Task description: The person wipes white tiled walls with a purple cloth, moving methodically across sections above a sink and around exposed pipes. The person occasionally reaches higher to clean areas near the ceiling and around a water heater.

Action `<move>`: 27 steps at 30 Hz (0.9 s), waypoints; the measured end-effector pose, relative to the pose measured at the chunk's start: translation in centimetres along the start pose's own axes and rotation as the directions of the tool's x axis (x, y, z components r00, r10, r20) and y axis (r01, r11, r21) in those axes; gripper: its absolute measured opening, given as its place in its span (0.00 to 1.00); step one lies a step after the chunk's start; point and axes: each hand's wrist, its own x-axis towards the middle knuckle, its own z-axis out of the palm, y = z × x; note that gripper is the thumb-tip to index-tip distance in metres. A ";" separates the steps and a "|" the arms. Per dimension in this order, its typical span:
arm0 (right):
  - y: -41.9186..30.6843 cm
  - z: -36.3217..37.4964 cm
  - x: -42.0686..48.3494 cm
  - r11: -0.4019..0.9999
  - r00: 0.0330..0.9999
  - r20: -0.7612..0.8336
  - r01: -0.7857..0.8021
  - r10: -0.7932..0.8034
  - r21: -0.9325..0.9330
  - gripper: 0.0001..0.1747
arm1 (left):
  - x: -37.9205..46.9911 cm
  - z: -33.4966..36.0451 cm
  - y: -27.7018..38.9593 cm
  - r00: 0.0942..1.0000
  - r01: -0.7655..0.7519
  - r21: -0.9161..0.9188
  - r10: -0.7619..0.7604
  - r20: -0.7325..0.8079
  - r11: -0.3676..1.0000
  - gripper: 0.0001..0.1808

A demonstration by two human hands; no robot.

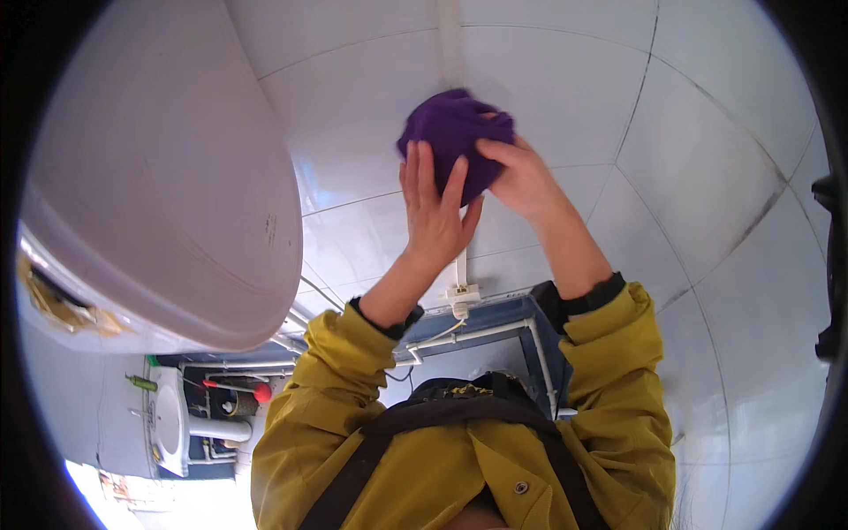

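A bunched purple cloth [450,132] is held up in front of white wall tiles, in the upper middle of the view. My left hand [430,205] lies against its lower left side with fingers spread over the fabric. On the other side, my right hand [520,172] grips the cloth's right edge, thumb in front and most fingers hidden behind it. I cannot tell whether the cloth touches the wall. Both forearms come out of rolled mustard-yellow sleeves with dark cuffs.
A large white rounded tank, apparently a water heater [199,179], juts out at left. A pale trunking strip [450,40] runs along the tiles; a white socket with a plug [460,295] is below my hands. White pipes [490,330], a washbasin [172,421] and a red plunger [262,392] appear lower.
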 end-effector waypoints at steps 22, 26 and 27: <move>-3.8 -1.0 0.3 0.836 0.978 0.035 -0.157 0.206 -0.526 0.19 | 17.2 2.3 -5.0 0.990 0.038 0.694 0.067 -0.124 0.719 0.28; -4.3 -1.4 0.0 0.823 0.971 0.070 -0.155 0.229 -0.547 0.17 | 19.8 2.4 -5.6 0.988 0.028 0.665 0.079 -0.131 0.746 0.28; -4.3 -1.5 -0.1 0.821 0.969 0.078 -0.154 0.234 -0.550 0.17 | 21.2 1.8 -5.9 0.978 -0.016 0.659 0.149 -0.146 0.752 0.29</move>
